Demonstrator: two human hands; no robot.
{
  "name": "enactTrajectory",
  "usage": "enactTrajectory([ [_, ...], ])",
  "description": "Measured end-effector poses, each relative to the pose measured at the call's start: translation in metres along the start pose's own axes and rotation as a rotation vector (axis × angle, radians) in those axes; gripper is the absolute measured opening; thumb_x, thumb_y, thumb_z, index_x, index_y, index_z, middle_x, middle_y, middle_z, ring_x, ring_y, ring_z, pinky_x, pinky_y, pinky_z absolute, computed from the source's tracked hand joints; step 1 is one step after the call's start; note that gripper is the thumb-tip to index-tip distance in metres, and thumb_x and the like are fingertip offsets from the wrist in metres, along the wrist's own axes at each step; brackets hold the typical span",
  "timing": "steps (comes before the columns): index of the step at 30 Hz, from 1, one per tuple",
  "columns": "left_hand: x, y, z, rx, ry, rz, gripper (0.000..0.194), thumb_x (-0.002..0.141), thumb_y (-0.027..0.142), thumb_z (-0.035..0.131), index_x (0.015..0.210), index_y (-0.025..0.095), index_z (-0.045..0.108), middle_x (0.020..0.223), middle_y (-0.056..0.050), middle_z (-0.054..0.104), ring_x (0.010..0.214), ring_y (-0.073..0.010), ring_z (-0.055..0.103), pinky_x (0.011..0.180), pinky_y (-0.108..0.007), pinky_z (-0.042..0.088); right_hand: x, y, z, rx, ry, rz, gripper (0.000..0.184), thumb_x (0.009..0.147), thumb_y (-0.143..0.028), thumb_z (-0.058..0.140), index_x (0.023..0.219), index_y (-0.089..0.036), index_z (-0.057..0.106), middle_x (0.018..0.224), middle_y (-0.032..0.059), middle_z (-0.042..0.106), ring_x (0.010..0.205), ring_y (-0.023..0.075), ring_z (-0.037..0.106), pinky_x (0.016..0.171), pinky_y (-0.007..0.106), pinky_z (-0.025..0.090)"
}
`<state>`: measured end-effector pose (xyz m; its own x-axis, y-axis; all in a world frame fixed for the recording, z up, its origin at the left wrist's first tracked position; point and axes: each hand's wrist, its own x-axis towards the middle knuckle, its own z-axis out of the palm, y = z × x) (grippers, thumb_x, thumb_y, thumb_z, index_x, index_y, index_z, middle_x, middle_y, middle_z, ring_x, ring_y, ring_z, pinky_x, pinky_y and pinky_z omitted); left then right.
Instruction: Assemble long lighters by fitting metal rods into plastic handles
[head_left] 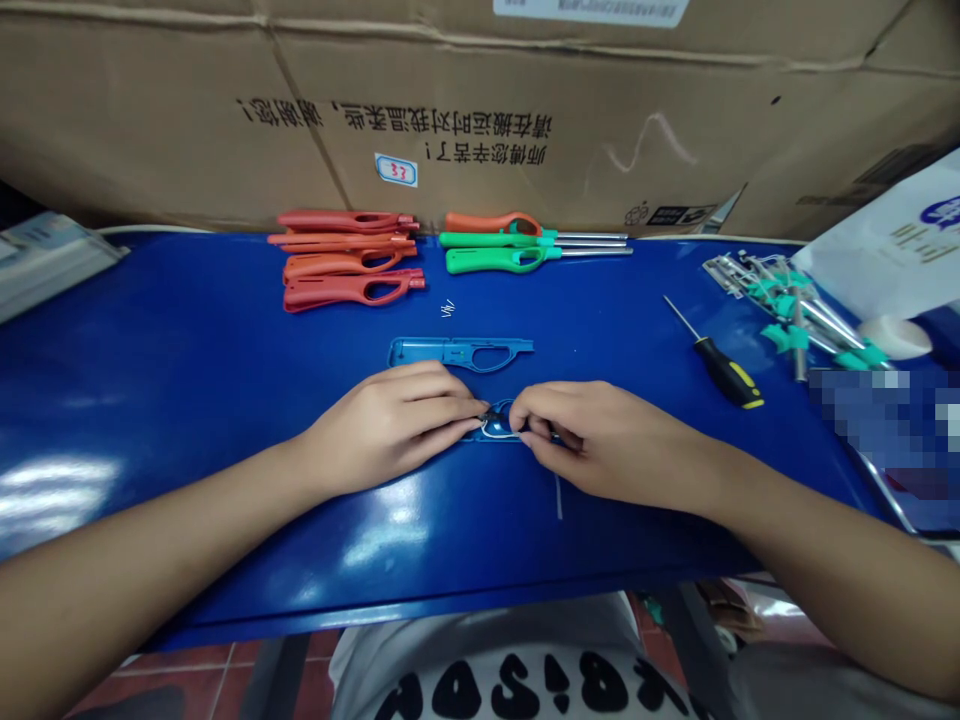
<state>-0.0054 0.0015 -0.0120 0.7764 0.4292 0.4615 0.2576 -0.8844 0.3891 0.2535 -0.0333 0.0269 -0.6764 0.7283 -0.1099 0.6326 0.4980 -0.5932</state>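
Note:
At the middle of the table both hands are on one blue lighter casing half, which lies low over the blue surface. My left hand grips its left part, fingers closed around it. Dark inner parts and a thin white wire show between the hands. With thumb and fingers pinched, my right hand holds the right end; its fingers hide most of what is there. Just beyond lies the matching blue casing half, inner side up.
Several red and orange lighter casings lie at the back, beside green and orange lighters with metal tubes. Tiny metal pins sit nearer. On the right are a screwdriver and piled lighter inner assemblies. A cardboard box stands behind.

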Motion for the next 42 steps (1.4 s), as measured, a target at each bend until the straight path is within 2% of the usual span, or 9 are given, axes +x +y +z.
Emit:
enactTrajectory([
  [12, 0.000, 0.001, 0.004, -0.024, 0.042, 0.013, 0.017, 0.096, 0.017, 0.067, 0.112, 0.015, 0.073, 0.099, -0.008, 0.075, 0.090, -0.0169, 0.070, 0.081, -0.029, 0.057, -0.002, 0.003, 0.001, 0.005, 0.008, -0.003, 0.012, 0.096, -0.014, 0.053, 0.099, -0.019, 0.064, 0.094, -0.0006, 0.060, 0.069, 0.0098, 0.051, 0.067, 0.025, 0.038],
  [18, 0.001, 0.003, 0.004, -0.018, 0.026, -0.012, 0.018, 0.096, 0.017, 0.068, 0.113, 0.014, 0.074, 0.100, -0.008, 0.075, 0.091, -0.0175, 0.069, 0.082, -0.030, 0.057, 0.001, 0.005, 0.009, 0.000, 0.184, -0.020, 0.016, 0.096, -0.021, 0.062, 0.112, -0.019, 0.059, 0.099, 0.0003, 0.064, 0.070, 0.0098, 0.055, 0.065, 0.024, 0.040],
  [24, 0.001, 0.004, 0.005, -0.012, 0.030, -0.026, 0.016, 0.096, 0.016, 0.067, 0.110, 0.013, 0.074, 0.100, -0.008, 0.075, 0.090, -0.0172, 0.068, 0.081, -0.030, 0.056, 0.004, 0.007, 0.020, -0.126, 0.235, -0.084, 0.015, 0.100, -0.024, 0.059, 0.115, -0.022, 0.061, 0.116, 0.0027, 0.069, 0.102, 0.0169, 0.068, 0.072, 0.026, 0.046],
  [29, 0.002, 0.004, 0.006, -0.021, 0.042, -0.034, 0.016, 0.096, 0.017, 0.067, 0.110, 0.012, 0.073, 0.099, -0.008, 0.074, 0.091, -0.0178, 0.068, 0.083, -0.032, 0.057, 0.005, 0.012, 0.024, -0.175, 0.230, -0.108, 0.025, 0.103, -0.021, 0.050, 0.123, -0.024, 0.064, 0.117, 0.0019, 0.072, 0.107, 0.0192, 0.069, 0.080, 0.029, 0.049],
  [32, 0.002, 0.004, 0.006, -0.035, 0.057, -0.041, 0.019, 0.094, 0.019, 0.070, 0.111, 0.011, 0.072, 0.100, -0.009, 0.075, 0.091, -0.0182, 0.068, 0.084, -0.032, 0.057, 0.004, 0.015, 0.022, -0.202, 0.224, -0.126, 0.031, 0.103, -0.019, 0.049, 0.129, -0.024, 0.065, 0.117, 0.0032, 0.071, 0.103, 0.0185, 0.070, 0.076, 0.028, 0.050],
  [35, 0.002, 0.004, 0.004, -0.059, 0.065, -0.039, 0.031, 0.090, 0.026, 0.077, 0.115, 0.009, 0.070, 0.102, -0.011, 0.075, 0.092, -0.0199, 0.069, 0.084, -0.033, 0.058, 0.003, 0.016, 0.019, -0.250, 0.219, -0.159, 0.033, 0.102, -0.016, 0.049, 0.128, -0.022, 0.069, 0.116, 0.0045, 0.072, 0.093, 0.0174, 0.071, 0.068, 0.027, 0.048],
  [42, -0.001, 0.001, 0.004, -0.095, 0.037, -0.018, 0.043, 0.089, 0.027, 0.078, 0.128, 0.011, 0.066, 0.109, -0.011, 0.076, 0.096, -0.0204, 0.069, 0.087, -0.033, 0.058, 0.003, 0.017, 0.015, -0.367, 0.204, -0.210, 0.037, 0.100, -0.013, 0.047, 0.127, -0.023, 0.071, 0.115, 0.0040, 0.072, 0.077, 0.0147, 0.067, 0.057, 0.028, 0.037],
])
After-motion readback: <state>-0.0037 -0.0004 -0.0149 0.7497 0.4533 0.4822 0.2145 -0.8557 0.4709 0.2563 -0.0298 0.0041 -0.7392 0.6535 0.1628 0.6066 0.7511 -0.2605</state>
